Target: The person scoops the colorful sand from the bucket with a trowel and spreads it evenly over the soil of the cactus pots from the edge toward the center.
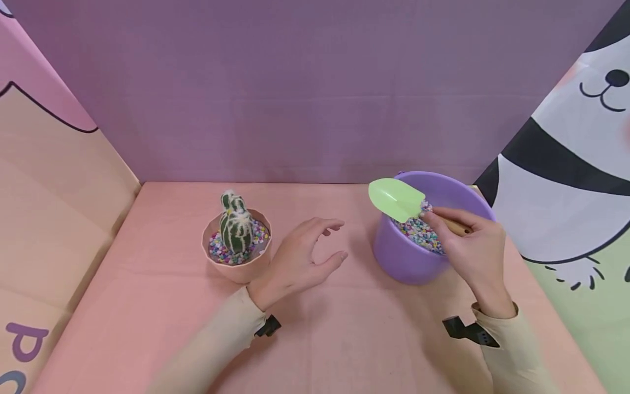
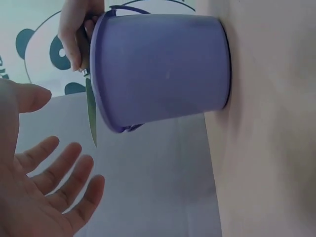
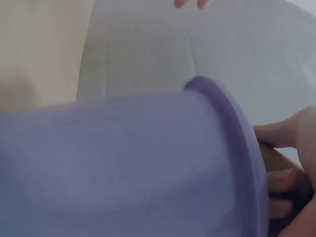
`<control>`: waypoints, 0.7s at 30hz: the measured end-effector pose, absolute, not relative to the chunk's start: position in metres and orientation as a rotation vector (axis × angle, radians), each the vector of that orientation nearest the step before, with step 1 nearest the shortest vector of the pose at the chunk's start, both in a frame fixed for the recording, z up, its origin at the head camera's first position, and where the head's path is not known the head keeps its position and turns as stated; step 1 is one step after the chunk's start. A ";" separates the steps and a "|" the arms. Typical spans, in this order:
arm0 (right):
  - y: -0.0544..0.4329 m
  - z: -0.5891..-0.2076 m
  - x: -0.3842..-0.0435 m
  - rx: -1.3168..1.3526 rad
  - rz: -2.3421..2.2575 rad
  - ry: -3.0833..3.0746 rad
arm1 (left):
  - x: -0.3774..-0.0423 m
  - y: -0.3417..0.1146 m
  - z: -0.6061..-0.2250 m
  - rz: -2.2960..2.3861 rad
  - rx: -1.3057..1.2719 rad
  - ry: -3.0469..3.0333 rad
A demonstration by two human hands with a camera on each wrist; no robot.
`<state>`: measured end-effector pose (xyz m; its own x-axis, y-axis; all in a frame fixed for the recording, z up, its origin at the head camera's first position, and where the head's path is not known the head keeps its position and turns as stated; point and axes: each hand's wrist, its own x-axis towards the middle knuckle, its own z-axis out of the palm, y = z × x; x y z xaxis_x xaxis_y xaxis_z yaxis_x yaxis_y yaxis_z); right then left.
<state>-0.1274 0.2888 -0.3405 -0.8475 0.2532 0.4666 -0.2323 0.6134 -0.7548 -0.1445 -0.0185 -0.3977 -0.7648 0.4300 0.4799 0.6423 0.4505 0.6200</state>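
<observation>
My right hand (image 1: 478,253) grips the wooden handle of a small trowel over a purple bucket (image 1: 407,261). The trowel's light green blade (image 1: 394,198) points left across the bucket's rim, with a few pebbles showing where it meets the handle. Colourful pebbles (image 1: 422,235) lie inside the bucket. Between bucket and pot hovers my left hand (image 1: 300,260), empty, its fingers spread and slightly bent in the left wrist view. Close behind its wrist stands a pink scalloped pot (image 1: 241,273) with a cactus (image 1: 236,227) upright among coloured pebbles. In the right wrist view the bucket wall (image 3: 123,163) hides the blade.
Pink cloth (image 1: 339,339) covers the table. A purple backdrop (image 1: 305,98) rises along the far edge, and printed panels stand at both sides, the right one showing a panda (image 1: 566,175) close behind the bucket. Each sleeve carries a black wrist device (image 1: 268,326).
</observation>
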 end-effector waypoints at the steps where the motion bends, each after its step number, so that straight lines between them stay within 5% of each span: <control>1: 0.292 -0.339 -0.127 -0.034 1.173 -2.305 | -0.146 -0.015 -0.398 -1.201 -0.925 -2.460; 21: 0.346 -0.327 -0.120 -0.235 0.926 -2.603 | -0.179 0.056 -0.396 -1.213 -0.969 -2.583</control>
<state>-0.1200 0.3465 -0.3272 -0.9187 0.2743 0.2841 0.0333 0.7707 -0.6364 -0.1786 0.0559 -0.3962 -0.7859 0.4972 0.3675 0.6003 0.4715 0.6460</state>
